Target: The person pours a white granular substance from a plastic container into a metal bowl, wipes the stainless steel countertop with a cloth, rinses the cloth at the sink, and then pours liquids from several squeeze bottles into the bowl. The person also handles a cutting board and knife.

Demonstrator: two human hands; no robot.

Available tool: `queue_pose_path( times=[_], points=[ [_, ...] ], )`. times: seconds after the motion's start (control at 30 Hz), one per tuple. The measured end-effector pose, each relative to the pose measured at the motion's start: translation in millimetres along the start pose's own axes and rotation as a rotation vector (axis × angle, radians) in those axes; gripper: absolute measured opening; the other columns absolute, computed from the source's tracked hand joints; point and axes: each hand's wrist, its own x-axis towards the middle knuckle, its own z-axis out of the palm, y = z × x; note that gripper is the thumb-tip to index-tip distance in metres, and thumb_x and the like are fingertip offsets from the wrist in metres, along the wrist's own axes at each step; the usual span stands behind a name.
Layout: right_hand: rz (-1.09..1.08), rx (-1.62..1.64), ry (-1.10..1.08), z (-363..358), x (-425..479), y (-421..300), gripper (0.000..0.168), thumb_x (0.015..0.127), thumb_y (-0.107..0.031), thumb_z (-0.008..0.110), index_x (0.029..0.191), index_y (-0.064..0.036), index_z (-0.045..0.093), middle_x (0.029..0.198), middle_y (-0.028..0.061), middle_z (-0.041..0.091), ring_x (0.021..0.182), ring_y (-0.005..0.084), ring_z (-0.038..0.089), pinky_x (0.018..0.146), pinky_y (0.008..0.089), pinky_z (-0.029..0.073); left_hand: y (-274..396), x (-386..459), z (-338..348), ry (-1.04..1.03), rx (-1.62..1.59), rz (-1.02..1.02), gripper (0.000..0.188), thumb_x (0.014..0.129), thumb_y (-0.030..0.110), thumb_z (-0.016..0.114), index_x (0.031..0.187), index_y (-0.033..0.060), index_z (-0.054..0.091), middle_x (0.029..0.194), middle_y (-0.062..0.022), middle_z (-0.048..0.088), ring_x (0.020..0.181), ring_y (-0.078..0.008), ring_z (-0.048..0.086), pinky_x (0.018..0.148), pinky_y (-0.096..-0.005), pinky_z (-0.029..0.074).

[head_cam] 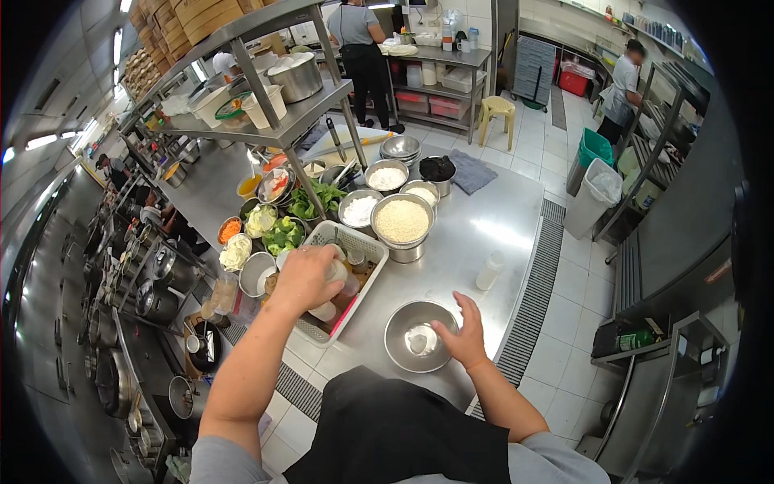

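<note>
Above a white plastic basket (pixel 378 261) of bottles and jars, my left hand (pixel 305 277) has its fingers around a whitish translucent container (pixel 336 275). The hand hides part of that container. My right hand (pixel 465 336) is spread beside the right rim of a stainless steel mixing bowl (pixel 400 342), holding nothing. Whether its thumb touches the rim, I cannot tell. A small amount of something pale or clear lies in the bowl's bottom. Beyond this hand, a translucent plastic bottle (pixel 490 271) stands on the steel worktable (pixel 459 242).
Past the basket stand bowls of pale crumbs (pixel 403 221), white powder (pixel 359 209), broccoli (pixel 283 236) and shredded carrot (pixel 230 230). A grey cloth (pixel 473 172) lies at the far end. A steel overshelf (pixel 302 124) overhangs the left side. Other people work farther off.
</note>
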Motion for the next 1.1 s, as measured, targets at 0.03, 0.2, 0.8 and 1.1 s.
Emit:
queue_pose_path(
  times=[0.03, 0.2, 0.8, 1.1],
  points=[
    [-0.056, 0.023, -0.044, -1, 9, -14, 0.088, 0.077, -0.037, 0.088, 0.148, -0.003, 0.048, 0.145, 0.0224, 0.053, 0.135, 0.0401, 0.049, 0.115, 0.0466, 0.040, 11, 1, -18, -0.011, -0.029, 0.064, 0.051, 0.075, 0.027, 0.083, 0.119, 0.0100, 0.062, 0.107, -0.0138, 0.070, 0.109, -0.0357, 0.064, 0.094, -0.0471, 0.049],
    [-0.253, 0.206, -0.280, 3, 36, -81, 0.097, 0.073, -0.043, 0.092, 0.149, -0.004, 0.046, 0.144, 0.0225, 0.054, 0.133, 0.0378, 0.053, 0.113, 0.0444, 0.043, 76, -7, -50, -0.052, -0.043, 0.419, 0.053, 0.075, 0.032, 0.084, 0.118, 0.0103, 0.063, 0.107, -0.0117, 0.069, 0.103, -0.0338, 0.065, 0.091, -0.0451, 0.051],
    [0.080, 0.327, -0.112, -15, -40, -67, 0.060, 0.073, -0.025, 0.090, 0.122, -0.002, 0.064, 0.107, 0.0117, 0.075, 0.099, 0.0218, 0.073, 0.086, 0.0358, 0.057, 173, -13, 47, -0.044, -0.219, 0.434, 0.049, 0.087, 0.053, 0.070, 0.099, 0.0061, 0.062, 0.083, -0.0135, 0.070, 0.074, -0.0335, 0.071, 0.066, -0.0440, 0.058],
    [0.133, 0.174, 0.228, -13, -37, -43, 0.053, 0.078, -0.024, 0.088, 0.118, 0.000, 0.063, 0.104, 0.0120, 0.074, 0.094, 0.0225, 0.072, 0.084, 0.0360, 0.057, 216, 1, 7, -0.293, -0.253, 0.151, 0.059, 0.086, 0.054, 0.067, 0.097, -0.0039, 0.061, 0.080, -0.0220, 0.071, 0.074, -0.0390, 0.071, 0.070, -0.0483, 0.058]
  ],
)
